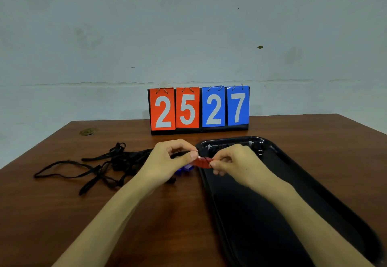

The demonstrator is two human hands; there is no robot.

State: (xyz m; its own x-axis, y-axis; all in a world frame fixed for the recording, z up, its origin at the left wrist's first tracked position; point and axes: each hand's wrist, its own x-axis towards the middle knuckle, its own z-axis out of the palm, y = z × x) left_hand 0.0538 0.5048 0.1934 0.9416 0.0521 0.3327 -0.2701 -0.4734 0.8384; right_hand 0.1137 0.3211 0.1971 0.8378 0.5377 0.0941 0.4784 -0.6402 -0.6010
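Observation:
Both hands meet above the table's middle, at the left rim of a black tray. My right hand pinches one end of a small red plastic tag. My left hand pinches the tag's other end, where a thin black cord joins it. Under my left hand lie blue plastic pieces, partly hidden. A tangle of black straps spreads on the table to the left.
A flip scoreboard reading 25 and 27 stands at the table's back edge against the wall. Small dark parts and a metal ring lie at the tray's far end. A brownish scrap lies at the back left.

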